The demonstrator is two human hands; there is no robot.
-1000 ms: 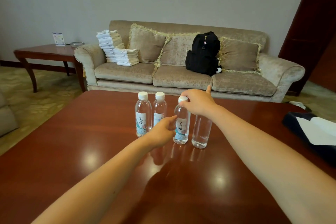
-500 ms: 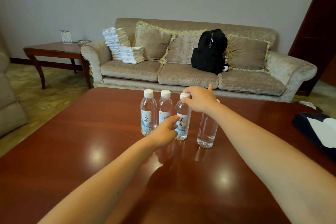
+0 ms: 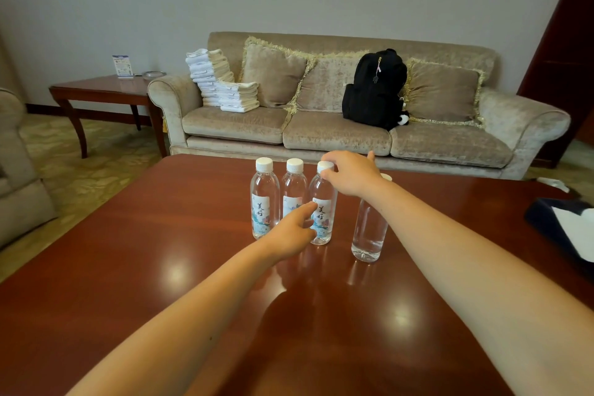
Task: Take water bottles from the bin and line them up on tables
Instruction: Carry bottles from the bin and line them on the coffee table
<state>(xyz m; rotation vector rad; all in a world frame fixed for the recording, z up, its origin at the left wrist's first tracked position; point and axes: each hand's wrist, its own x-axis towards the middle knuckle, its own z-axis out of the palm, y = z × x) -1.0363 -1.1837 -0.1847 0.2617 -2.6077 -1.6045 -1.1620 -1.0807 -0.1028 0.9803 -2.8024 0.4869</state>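
4 bottles stand on the table. 3 touch in a row; bottle 4 stands apart at 3 o'clock. Right hand pinches bottle 3's cap; left hand fingers rest loosely against bottle 3. Alignment remains; bin unseen.

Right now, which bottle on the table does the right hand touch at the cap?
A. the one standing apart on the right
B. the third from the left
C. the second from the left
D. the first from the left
B: the right hand pinches the white cap of the third bottle, while the left hand touches its label.
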